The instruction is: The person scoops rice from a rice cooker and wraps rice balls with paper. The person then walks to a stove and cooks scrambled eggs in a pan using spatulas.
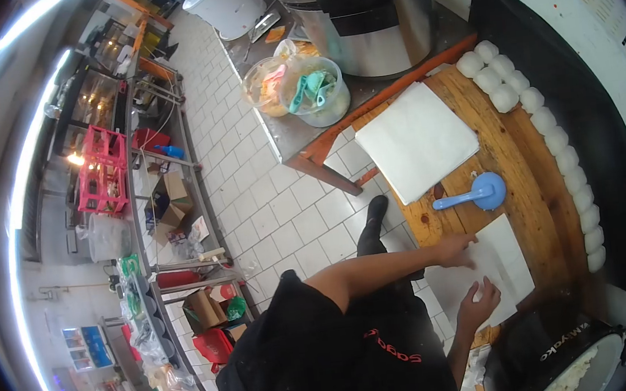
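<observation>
My left hand [452,250] lies over white paper sheets [508,259] at the table's near edge, its fingers stretched out and slightly blurred. Below it, my right hand [480,304] hovers over or touches the same paper, fingers bent and apart. Whether either hand pinches a sheet edge is hard to see. Just beyond my left hand, a blue plastic scoop [489,191] with a round head and short handle rests on the wood. A thick stack of white paper [420,141] lies farther up the table.
White rounded bundles [560,150] line the wooden table's [541,210] far side. A black Miyako rice cooker [565,348] with rice stands at lower right. A large steel cooker [371,25] and plastic tubs [316,97] occupy the side table. Shelves with pink crates [101,172] stand at left.
</observation>
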Demonstrator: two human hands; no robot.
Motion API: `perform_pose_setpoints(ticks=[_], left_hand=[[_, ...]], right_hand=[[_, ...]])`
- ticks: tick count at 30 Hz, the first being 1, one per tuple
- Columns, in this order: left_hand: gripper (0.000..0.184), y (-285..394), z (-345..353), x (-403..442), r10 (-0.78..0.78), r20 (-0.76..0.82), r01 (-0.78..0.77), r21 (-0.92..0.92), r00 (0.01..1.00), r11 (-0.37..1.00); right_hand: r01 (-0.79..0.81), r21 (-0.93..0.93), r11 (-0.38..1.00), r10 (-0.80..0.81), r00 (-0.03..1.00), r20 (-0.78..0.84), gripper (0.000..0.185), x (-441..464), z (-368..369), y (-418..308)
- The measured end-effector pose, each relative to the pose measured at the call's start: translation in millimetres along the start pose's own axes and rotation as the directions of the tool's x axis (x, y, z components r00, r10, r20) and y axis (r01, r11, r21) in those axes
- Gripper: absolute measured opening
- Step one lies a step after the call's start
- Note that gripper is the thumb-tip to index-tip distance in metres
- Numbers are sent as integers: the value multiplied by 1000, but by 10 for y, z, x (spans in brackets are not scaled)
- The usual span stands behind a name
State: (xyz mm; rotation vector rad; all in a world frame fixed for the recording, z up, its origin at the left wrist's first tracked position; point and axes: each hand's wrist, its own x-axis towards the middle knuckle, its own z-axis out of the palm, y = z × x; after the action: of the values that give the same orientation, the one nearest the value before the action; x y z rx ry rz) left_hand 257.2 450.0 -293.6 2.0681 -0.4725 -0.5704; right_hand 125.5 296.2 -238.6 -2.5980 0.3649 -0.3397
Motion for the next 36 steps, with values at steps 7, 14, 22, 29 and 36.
perform_pose_setpoints(ticks=[7, 14, 22, 29, 36], left_hand=[[61, -32, -390, -2, -141, 409, 279, -301, 902, 912], [79, 215, -148, 428, 49, -44, -57, -227, 998, 972], [85, 370, 123, 648, -143, -147, 180, 278, 979, 944], [47, 302, -600, -69, -206, 295, 246, -104, 933, 964], [38, -23, -371, 13, -136, 706, 497, -336, 695, 800]], right_hand=[[-63, -79, 995, 67, 996, 60, 19, 154, 158, 84], [30, -51, 998, -17, 970, 242, 16, 359, 82, 378], [-167, 73, 983, 119, 892, 437, 30, 824, -276, 516], [-146, 51, 988, 119, 929, 350, 25, 650, -174, 523], [-205, 82, 975, 167, 928, 332, 17, 574, -133, 510]])
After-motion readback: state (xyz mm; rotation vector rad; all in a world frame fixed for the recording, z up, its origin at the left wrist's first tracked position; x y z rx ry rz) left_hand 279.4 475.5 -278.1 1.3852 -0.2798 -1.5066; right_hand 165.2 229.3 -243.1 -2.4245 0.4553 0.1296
